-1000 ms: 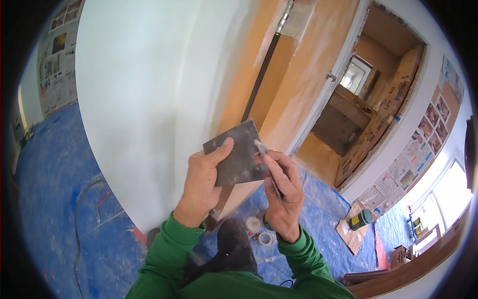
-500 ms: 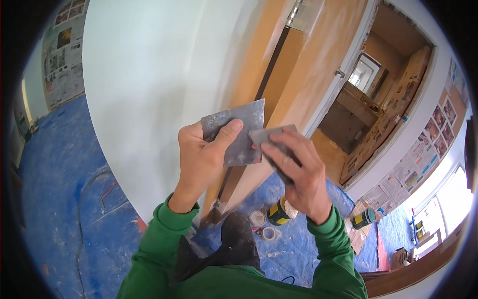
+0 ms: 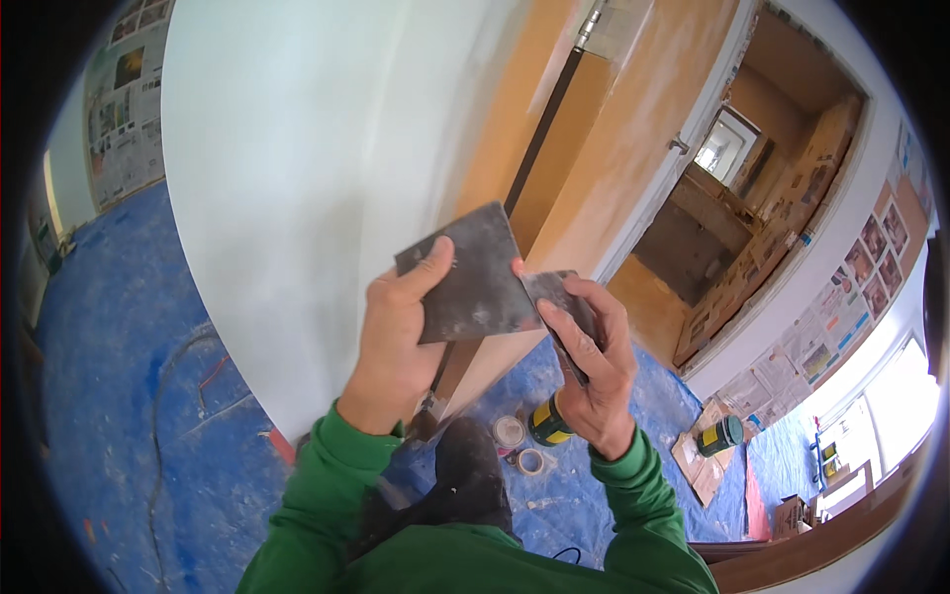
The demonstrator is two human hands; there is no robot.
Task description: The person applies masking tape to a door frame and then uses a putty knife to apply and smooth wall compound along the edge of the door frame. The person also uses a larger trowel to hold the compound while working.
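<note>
Before the wall I hold two thin flat putty spreaders. My left hand (image 3: 394,322) is closed on a dark grey, square putty spreader (image 3: 483,282) smeared with pale residue, its thumb lying across the face. In my right hand (image 3: 600,371) is a smaller-looking dark grey putty spreader (image 3: 557,290), tilted, with the fingers over its outer side. The edge of the right one is at the right edge of the left one; a reddish fingertip shows at the left spreader's edge. How the fingers lie behind both spreaders is hidden.
A pale wall (image 3: 297,178) stands close ahead, beside a wooden door (image 3: 614,168) and an open doorway. Blue sheeting (image 3: 109,396) covers the floor, with a cable on it. Near my knees are a dark green can (image 3: 550,421), a tape roll (image 3: 530,461) and another can (image 3: 719,436) on cardboard.
The left spreader has turned and moved slightly down. My right hand has lowered, and its spreader has swung to a steeper tilt against the left one's edge.
</note>
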